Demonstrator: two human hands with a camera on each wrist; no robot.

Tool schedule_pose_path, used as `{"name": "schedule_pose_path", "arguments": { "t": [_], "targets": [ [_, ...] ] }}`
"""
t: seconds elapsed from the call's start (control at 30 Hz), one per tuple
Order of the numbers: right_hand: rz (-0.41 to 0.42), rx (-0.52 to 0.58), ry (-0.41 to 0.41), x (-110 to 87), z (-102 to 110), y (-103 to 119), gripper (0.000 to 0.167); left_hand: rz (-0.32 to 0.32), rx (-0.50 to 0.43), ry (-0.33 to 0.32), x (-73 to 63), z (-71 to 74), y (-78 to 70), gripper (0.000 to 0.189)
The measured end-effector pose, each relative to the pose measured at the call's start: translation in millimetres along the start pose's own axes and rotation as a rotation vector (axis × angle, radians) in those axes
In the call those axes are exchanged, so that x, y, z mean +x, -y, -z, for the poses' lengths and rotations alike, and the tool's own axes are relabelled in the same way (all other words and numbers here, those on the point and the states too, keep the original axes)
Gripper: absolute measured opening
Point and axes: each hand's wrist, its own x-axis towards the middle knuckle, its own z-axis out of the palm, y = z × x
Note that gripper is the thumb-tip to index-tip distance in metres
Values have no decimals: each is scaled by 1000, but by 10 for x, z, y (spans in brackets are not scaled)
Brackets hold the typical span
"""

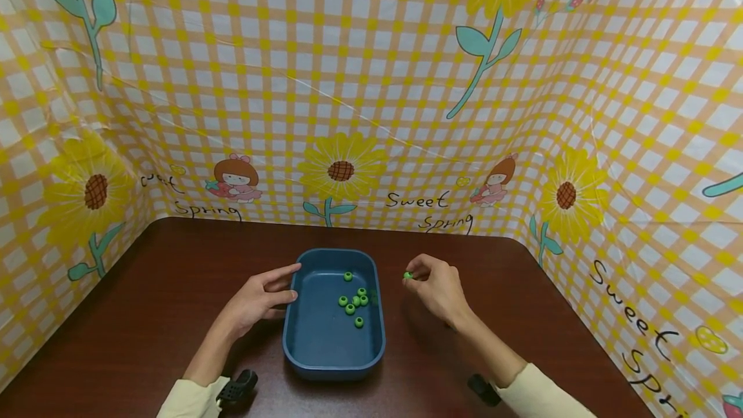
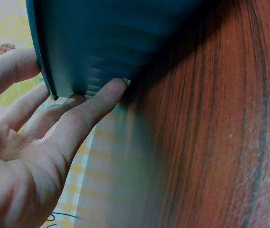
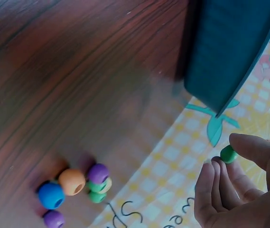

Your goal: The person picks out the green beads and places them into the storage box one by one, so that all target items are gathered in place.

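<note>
A blue rectangular tray stands on the table with several green beads loose inside, mostly toward its right half. My left hand is at the tray's left side, its fairly straight fingers touching the rim and outer wall; in the left wrist view the fingertips meet the wall. To the right of the tray, my right hand pinches one green bead between thumb and fingers, above the table and apart from the tray.
In the right wrist view, an orange bead, a blue bead, purple beads and green ones lie on the dark wooden table. Behind and at both sides stands a checked, sunflower-printed cloth. Black bands are by both sleeves.
</note>
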Motion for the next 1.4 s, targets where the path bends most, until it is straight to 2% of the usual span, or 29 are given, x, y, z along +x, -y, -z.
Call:
{"name": "schedule_pose_path", "arguments": {
  "t": [0.23,0.7,0.97,1.4],
  "targets": [
    [40,25,-5,-5,-101,141,13,-9,-1,11,0,2,-3,61],
    [87,101,47,-52,-383,429,14,-6,-8,16,-7,16,2,61],
    [113,77,71,-77,-538,483,13,-12,-13,25,2,10,12,62],
    [177,11,71,-139,-630,430,12,-10,-14,25,11,0,6,62]
  ]
}}
